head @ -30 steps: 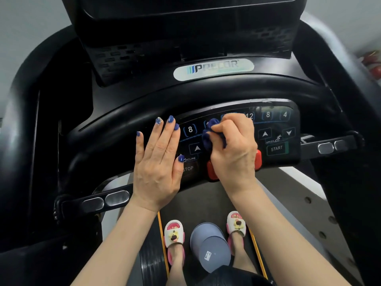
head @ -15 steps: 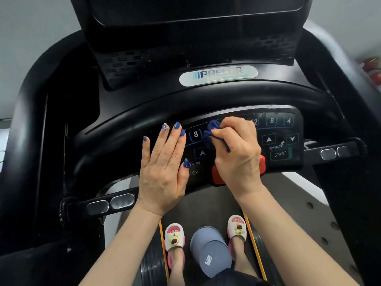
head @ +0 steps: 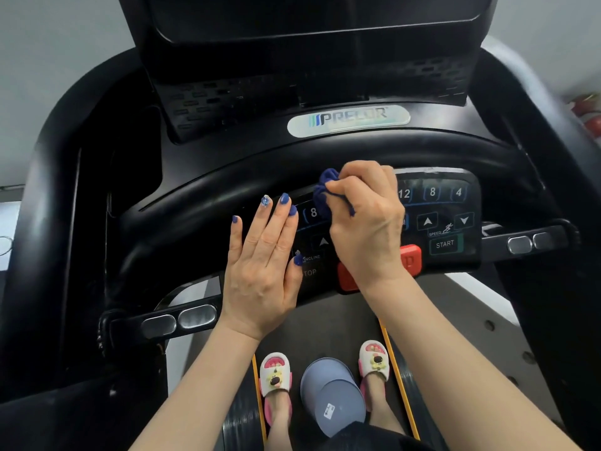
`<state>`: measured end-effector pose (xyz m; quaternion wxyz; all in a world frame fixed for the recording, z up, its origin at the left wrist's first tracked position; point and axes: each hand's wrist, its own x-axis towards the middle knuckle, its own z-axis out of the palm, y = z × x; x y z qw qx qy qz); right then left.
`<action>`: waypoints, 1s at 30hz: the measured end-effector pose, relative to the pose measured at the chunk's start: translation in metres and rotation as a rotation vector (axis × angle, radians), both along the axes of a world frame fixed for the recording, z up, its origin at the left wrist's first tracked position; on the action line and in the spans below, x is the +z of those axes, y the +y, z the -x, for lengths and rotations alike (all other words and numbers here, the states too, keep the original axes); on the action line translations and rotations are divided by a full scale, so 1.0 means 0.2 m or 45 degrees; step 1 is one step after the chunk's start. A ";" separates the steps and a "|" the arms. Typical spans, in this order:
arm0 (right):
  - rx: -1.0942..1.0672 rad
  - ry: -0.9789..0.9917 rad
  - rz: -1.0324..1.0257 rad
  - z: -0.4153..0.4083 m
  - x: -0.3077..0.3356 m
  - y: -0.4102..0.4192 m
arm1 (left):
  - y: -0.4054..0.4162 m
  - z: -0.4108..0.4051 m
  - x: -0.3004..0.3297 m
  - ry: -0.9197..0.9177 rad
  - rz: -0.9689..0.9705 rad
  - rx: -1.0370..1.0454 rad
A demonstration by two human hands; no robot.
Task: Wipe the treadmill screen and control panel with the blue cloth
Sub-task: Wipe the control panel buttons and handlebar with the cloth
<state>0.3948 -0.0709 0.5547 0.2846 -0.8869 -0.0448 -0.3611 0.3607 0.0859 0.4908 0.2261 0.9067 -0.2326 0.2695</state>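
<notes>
- The cloth (head: pixel 326 193), dark blue and bunched, is gripped in the curled fingers of the right hand (head: pixel 367 222); a wad of it sticks out past the fingers on the far-left side.
- The cloth is pressed against the far edge of the panel (head: pixel 448 206), around its middle, just near of the curved black bar (head: pixel 227 187).
- The right wrist lies over the red button (head: pixel 411 258), so that only the button's two ends are seen.
- The left hand (head: pixel 263 265) is laid flat on the left end of the panel, fingers straight and together, nothing held; its thumb tip touches the panel beside the word "INCLINE".
- The two hands are just beside each other but apart.
- To the right of the right hand, keys marked 12, 8 and 4, two arrow keys, the word "SPEED" and a "START" key are uncovered on the panel.
- Between the hands an 8 key and an up arrow are seen.
- The dark screen (head: pixel 309 24) stands far of the bar, above a silver logo plate (head: pixel 348 120).
- A side grip with two metal pads (head: pixel 179 320) is seen at near left and another (head: pixel 533 244) at right.
- On the belt (head: pixel 341 323) below, two feet in slippers (head: pixel 274 375) stand on either side of a grey cap brim (head: pixel 331 395).
</notes>
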 end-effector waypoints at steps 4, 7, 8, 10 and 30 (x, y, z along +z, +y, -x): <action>0.178 -0.005 0.114 -0.01 -0.01 -0.02 | 0.00 0.00 0.00 0.006 0.002 -0.010; 0.112 -0.030 0.114 -0.01 -0.01 -0.13 | 0.00 0.00 0.00 0.011 0.005 -0.001; 0.074 -0.031 0.088 -0.01 -0.01 -0.14 | 0.00 0.00 0.00 0.011 0.006 0.001; 0.018 -0.019 0.046 -0.01 -0.02 -0.12 | 0.00 0.00 0.00 0.014 0.005 0.001; 0.243 -0.014 0.198 0.02 -0.02 -0.34 | -0.12 0.01 0.02 -0.061 -0.095 0.104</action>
